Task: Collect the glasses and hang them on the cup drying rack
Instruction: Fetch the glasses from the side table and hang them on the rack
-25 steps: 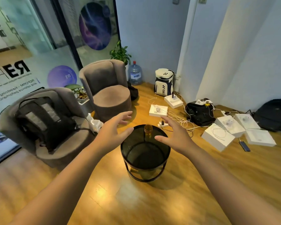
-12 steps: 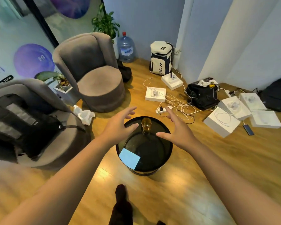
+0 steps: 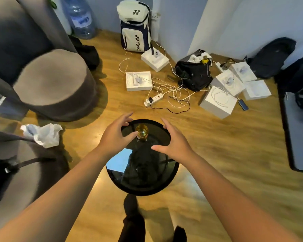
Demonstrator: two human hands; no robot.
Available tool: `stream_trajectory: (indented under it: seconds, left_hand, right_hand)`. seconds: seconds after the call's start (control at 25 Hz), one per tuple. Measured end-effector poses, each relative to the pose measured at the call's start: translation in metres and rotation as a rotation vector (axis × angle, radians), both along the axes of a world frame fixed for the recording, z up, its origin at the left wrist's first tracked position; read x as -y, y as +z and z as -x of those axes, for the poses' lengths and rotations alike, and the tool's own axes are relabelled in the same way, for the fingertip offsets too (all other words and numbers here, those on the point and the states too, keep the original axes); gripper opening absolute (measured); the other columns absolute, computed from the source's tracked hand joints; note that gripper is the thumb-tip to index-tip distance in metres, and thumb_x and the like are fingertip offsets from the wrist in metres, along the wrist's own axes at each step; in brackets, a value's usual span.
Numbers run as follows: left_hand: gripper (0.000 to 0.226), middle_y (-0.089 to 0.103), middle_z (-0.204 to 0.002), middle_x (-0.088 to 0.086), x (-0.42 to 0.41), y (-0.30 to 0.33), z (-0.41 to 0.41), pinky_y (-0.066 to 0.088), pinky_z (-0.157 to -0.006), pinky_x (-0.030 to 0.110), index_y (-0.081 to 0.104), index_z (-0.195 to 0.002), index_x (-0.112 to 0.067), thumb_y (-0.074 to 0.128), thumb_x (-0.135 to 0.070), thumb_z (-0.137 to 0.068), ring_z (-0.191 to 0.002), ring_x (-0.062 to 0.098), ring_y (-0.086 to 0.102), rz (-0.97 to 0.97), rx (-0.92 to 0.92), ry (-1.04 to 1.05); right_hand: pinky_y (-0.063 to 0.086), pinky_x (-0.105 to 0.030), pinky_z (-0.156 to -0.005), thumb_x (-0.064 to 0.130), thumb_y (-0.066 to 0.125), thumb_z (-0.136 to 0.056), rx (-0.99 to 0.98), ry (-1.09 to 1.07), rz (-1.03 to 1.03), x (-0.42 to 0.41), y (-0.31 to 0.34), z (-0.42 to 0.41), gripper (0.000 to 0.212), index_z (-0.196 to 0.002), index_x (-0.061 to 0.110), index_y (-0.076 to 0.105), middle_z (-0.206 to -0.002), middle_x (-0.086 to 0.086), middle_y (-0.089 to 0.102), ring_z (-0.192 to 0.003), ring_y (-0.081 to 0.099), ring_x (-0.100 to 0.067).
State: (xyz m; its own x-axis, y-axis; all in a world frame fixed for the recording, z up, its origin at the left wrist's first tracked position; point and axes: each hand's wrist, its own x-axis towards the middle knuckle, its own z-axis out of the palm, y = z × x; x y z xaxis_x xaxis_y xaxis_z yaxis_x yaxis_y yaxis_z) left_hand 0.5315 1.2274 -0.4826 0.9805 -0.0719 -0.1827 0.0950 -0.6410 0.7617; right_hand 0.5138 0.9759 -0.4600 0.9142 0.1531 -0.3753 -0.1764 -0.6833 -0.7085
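A small amber glass [image 3: 142,133] stands upright on the far part of a round black glass side table [image 3: 147,179]. My left hand [image 3: 115,135] hovers just left of the glass, fingers spread, its thumb tip close to the glass's side. My right hand [image 3: 173,143] is held open to the right of the glass, a short gap away, holding nothing. No cup drying rack is in view.
Grey round armchairs [image 3: 47,82] stand at the left, one with a black bag [image 3: 0,170] and crumpled paper [image 3: 43,134]. White boxes [image 3: 219,103], cables, a power strip [image 3: 153,100], bags and a water bottle [image 3: 80,18] lie on the wooden floor behind.
The view has come closer and tilted down over the table. Both hands have closed in on either side of the glass, the left one nearly touching it.
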Motion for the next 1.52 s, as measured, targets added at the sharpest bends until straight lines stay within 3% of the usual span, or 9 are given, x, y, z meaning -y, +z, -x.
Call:
stream_trajectory:
  seconds: [0.28, 0.44, 0.64, 1.04, 1.32, 1.52]
  left_hand:
    - [0.084, 0.059, -0.136, -0.017, 0.000, -0.146, -0.054, 0.044, -0.097, 0.020, 0.041, -0.155, -0.038, 0.084, -0.047, -0.084, -0.124, 0.001, 0.053, 0.002, -0.117, -0.020]
    - [0.098, 0.048, -0.156, -0.002, 0.009, -0.212, -0.078, 0.044, -0.114, 0.045, 0.032, -0.162, -0.030, 0.084, -0.052, -0.081, -0.145, 0.022, 0.042, -0.125, -0.125, -0.119]
    - [0.107, 0.037, -0.164, -0.002, 0.026, -0.270, -0.092, 0.039, -0.116, 0.048, 0.024, -0.164, -0.032, 0.084, -0.057, -0.079, -0.152, 0.025, 0.029, -0.155, -0.151, -0.127]
    - [0.115, 0.019, -0.172, -0.004, 0.055, -0.318, -0.087, 0.034, -0.119, 0.053, 0.017, -0.166, -0.036, 0.090, -0.043, -0.078, -0.159, 0.027, 0.013, -0.229, -0.189, -0.099]
    - [0.102, 0.039, -0.156, -0.002, 0.054, -0.328, -0.099, 0.051, -0.107, 0.051, 0.031, -0.159, -0.037, 0.092, -0.033, -0.077, -0.141, 0.027, 0.046, -0.199, -0.181, -0.063]
    - [0.099, 0.047, -0.150, -0.005, 0.058, -0.274, -0.089, 0.052, -0.105, 0.045, 0.038, -0.153, -0.038, 0.094, -0.038, -0.071, -0.135, 0.021, 0.051, -0.098, -0.120, -0.101]
  right_hand:
    - [0.039, -0.053, -0.120, 0.047, 0.093, -0.076, -0.064, -0.109, -0.029, -0.031, -0.115, -0.038, 0.128, -0.164, 0.052, 0.001, -0.173, 0.005, 0.027, -0.157, 0.028, -0.019]
    - [0.038, -0.051, -0.121, 0.045, 0.094, -0.077, -0.104, -0.154, -0.051, -0.037, -0.173, -0.047, 0.127, -0.165, 0.050, 0.002, -0.170, 0.002, 0.031, -0.156, 0.030, -0.018]
    - [0.038, -0.050, -0.121, 0.042, 0.092, -0.079, -0.100, -0.193, -0.043, -0.026, -0.227, -0.052, 0.125, -0.165, 0.050, 0.001, -0.170, 0.002, 0.033, -0.155, 0.032, -0.018]
    - [0.035, -0.044, -0.119, 0.051, 0.095, -0.071, -0.168, -0.276, -0.098, -0.008, -0.259, -0.033, 0.128, -0.158, 0.063, 0.001, -0.170, 0.009, 0.030, -0.155, 0.028, -0.012]
    - [0.037, -0.043, -0.117, 0.047, 0.094, -0.075, -0.167, -0.291, -0.090, -0.001, -0.255, -0.020, 0.122, -0.163, 0.054, 0.009, -0.169, 0.009, 0.031, -0.154, 0.031, -0.015]
    - [0.038, -0.043, -0.118, 0.045, 0.094, -0.075, -0.163, -0.332, -0.107, 0.005, -0.226, -0.006, 0.119, -0.165, 0.048, 0.015, -0.170, 0.008, 0.031, -0.154, 0.031, -0.015]
